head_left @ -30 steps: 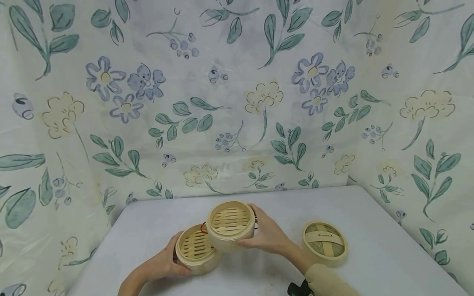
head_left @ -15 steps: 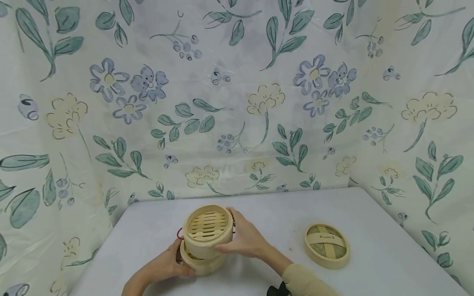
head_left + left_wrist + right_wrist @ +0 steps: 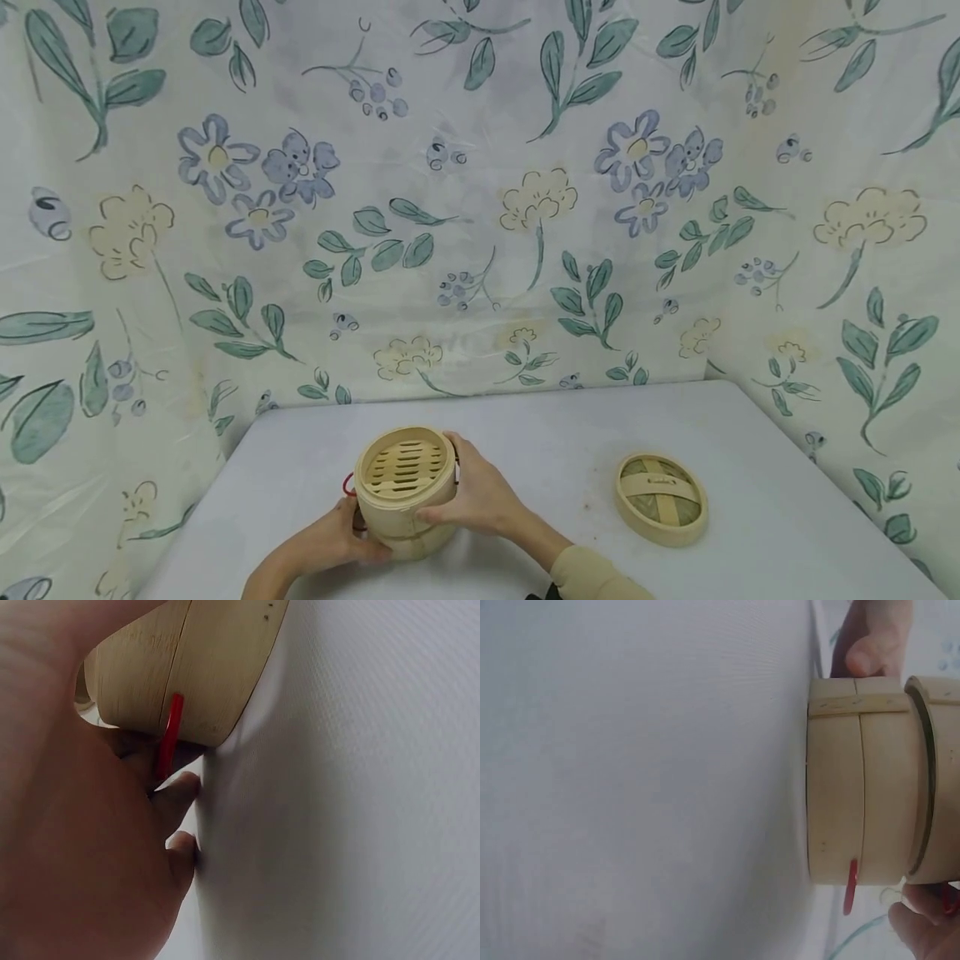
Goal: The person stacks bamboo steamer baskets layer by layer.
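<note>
Table (image 3: 540,475): lower basket (image 3: 416,547) left, lid (image 3: 662,500) right
Lower basket: upper basket (image 3: 407,469) on top
Backdrop (image 3: 480,325): behind table

No legible writing
A dark mark (image 3: 662,481) on the strap (image 3: 637,483) of the bamboo steamer lid (image 3: 666,532) is too small to read; letter-like traces (image 3: 450,342) low on the floral backdrop (image 3: 465,250) are too faint to decipher.

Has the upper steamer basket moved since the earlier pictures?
Yes, leftward: in the head view, the upper steamer basket is farther from the round lid.
</note>
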A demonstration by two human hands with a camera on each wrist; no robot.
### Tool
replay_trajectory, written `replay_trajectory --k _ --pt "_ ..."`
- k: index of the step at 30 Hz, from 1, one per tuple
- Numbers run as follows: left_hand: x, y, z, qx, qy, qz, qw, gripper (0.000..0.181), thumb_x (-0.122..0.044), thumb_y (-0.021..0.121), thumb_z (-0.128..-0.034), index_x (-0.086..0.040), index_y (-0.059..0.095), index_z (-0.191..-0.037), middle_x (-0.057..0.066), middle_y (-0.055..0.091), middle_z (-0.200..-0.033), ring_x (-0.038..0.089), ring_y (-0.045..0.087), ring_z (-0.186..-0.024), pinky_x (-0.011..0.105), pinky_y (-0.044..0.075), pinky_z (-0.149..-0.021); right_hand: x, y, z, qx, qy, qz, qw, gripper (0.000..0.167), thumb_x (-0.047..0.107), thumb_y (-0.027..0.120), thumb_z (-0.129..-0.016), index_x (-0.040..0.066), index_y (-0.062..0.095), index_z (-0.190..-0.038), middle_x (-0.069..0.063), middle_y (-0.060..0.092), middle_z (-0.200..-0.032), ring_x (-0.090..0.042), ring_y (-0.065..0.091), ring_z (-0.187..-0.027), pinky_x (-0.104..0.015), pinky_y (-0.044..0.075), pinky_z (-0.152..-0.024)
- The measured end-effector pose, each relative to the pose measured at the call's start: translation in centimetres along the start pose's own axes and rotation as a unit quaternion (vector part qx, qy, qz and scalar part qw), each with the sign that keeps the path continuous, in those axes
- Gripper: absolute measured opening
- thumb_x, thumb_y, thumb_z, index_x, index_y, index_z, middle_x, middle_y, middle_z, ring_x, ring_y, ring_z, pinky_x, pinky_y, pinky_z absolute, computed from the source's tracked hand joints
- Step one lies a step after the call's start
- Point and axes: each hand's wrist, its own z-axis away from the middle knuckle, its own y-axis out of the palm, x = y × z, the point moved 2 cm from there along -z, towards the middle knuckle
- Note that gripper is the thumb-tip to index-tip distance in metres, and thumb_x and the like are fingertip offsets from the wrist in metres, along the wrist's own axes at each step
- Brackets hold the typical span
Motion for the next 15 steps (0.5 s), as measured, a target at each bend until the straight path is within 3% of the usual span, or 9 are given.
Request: replay_trajectory --k 5,10,15 --pt "0.07 0.23 0.26 -0.007 -0.035 -0.024 0.9991 0.100 -0.027 0.082 -0.0788 0.012 0.019 -0.147 0.018 0.053 -0.125 0.025 0.057 -0.109 0.044 0.047 -0.092 -0.19 0.27 0.16 0.000 0.013 0.013 0.9998 0.108 0.058 0.082 -0.069 0.013 0.030 -0.152 0.000 0.048 -0.145 -0.020 0.049 -0.133 -0.044 0.042 -0.108" --pt "-0.10 0.29 0.25 -0.012 -0.013 -0.019 0.9997 0.105 -0.025 0.084 -0.0768 0.002 0.014 -0.150 0.017 0.049 -0.128 0.022 0.054 -0.106 0.034 0.047 -0.087 -0.31 0.58 0.23 0.010 0.022 0.024 0.9994 0.111 0.061 0.081 -0.069 0.010 0.028 -0.153 -0.004 0.046 -0.148 -0.022 0.048 -0.135 -0.044 0.042 -0.109" --pt "-0.01 0.27 0.47 -0.016 -0.016 -0.021 0.9995 0.105 -0.027 0.085 -0.0764 0.003 0.014 -0.149 0.020 0.044 -0.128 0.021 0.053 -0.105 0.031 0.046 -0.086 -0.34 0.78 0.12 0.011 0.016 0.018 0.9997 0.110 0.059 0.082 -0.069 0.012 0.028 -0.153 -0.002 0.047 -0.146 -0.021 0.049 -0.133 -0.044 0.044 -0.107"
